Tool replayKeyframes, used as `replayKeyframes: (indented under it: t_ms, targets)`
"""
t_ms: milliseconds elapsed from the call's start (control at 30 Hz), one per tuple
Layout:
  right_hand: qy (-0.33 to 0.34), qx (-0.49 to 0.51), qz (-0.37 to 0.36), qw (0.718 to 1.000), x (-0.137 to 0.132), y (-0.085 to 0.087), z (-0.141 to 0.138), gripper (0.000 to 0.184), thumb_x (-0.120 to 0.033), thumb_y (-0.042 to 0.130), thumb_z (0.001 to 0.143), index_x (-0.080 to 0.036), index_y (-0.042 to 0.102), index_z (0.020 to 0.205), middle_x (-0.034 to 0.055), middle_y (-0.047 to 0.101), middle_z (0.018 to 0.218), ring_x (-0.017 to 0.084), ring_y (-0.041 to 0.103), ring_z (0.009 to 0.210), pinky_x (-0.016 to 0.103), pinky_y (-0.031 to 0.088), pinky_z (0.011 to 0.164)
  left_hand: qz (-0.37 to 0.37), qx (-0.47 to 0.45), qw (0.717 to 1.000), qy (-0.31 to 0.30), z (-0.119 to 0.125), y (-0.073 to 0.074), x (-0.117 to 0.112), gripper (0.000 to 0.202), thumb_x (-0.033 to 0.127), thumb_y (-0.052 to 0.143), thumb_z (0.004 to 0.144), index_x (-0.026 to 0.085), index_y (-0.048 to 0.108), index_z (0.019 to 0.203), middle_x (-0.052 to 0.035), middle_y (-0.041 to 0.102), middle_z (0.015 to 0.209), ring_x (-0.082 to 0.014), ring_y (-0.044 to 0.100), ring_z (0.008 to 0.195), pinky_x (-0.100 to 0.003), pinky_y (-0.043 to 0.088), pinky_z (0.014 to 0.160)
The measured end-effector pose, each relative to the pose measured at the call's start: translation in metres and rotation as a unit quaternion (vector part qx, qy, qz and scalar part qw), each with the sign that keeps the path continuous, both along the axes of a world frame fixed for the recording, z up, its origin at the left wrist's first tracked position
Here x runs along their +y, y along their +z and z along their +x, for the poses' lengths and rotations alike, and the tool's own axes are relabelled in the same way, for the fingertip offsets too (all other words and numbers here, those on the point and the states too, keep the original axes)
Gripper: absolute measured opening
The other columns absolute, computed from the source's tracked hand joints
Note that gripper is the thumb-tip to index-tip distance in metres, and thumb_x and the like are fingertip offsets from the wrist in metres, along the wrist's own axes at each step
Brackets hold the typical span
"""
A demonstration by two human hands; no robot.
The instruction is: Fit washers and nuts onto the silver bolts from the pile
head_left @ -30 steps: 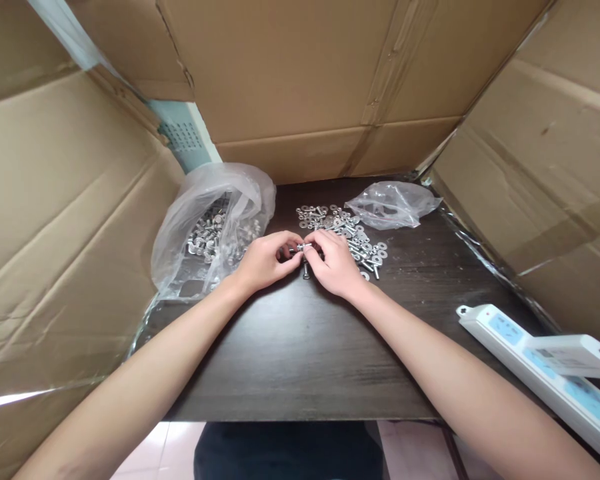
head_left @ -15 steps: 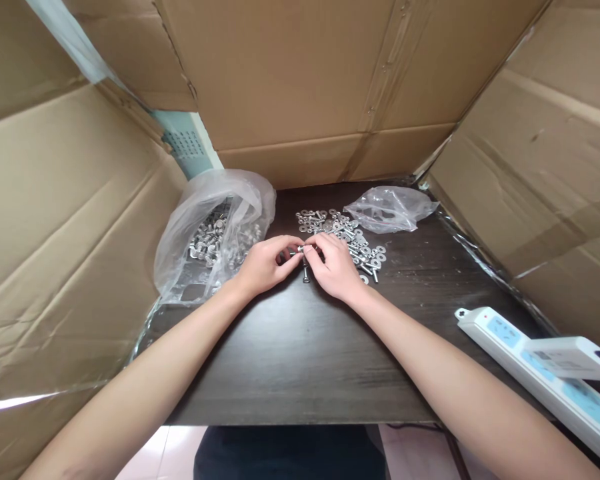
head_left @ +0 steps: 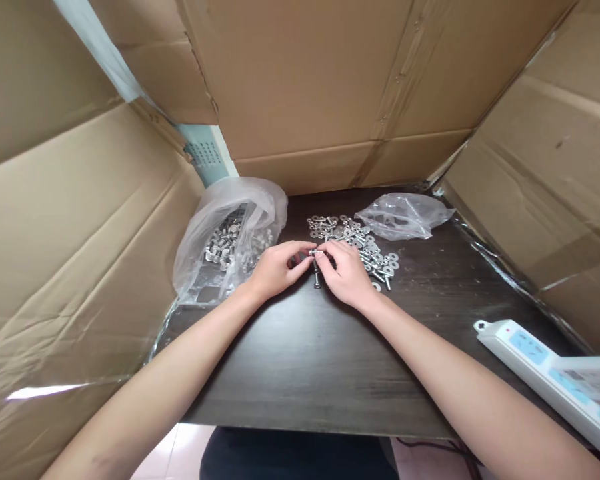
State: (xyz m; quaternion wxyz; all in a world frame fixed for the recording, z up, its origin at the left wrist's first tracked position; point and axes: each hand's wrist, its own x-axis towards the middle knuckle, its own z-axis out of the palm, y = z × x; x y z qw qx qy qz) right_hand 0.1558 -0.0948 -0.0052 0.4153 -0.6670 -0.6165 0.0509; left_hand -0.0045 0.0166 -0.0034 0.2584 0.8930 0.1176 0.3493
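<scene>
Close together over the dark table, my two hands meet at a small silver bolt. My left hand pinches its left end between thumb and fingertips. Thumb and forefinger of my right hand close on the other end, where a nut or washer seems to sit, too small to tell. Just below the fingertips another bolt lies on the table, partly hidden. Behind and right of my right hand spreads a loose pile of bolts, washers and nuts.
Left stands an open plastic bag with many metal fasteners inside. A flattened plastic bag lies at the back right. A white power strip rests at the right. Cardboard walls enclose the dark table.
The view has shifted, so everything appears slightly further right and lower. Both hands stay at the bolt, which now shows more between the fingertips.
</scene>
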Motion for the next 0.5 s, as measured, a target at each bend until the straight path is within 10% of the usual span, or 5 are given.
replayKeyframes:
  t_ms: [500]
  targets:
    - [0.001, 0.001, 0.005, 1.0, -0.0008, 0.0015, -0.0001, 0.022, -0.032, 0.046, 0.102, -0.022, 0.062, 0.09, 0.0068, 0.07, 0.094, 0.026, 0.062, 0.094, 0.042, 0.04, 0.088, -0.007, 0.009, 1.0, 0.002, 0.0004, 0.0024, -0.0017, 0.015, 0.023, 0.069, 0.094, 0.018, 0.07, 0.108, -0.0017, 0.074, 0.09, -0.0121, 0.064, 0.071, -0.024, 0.051, 0.066]
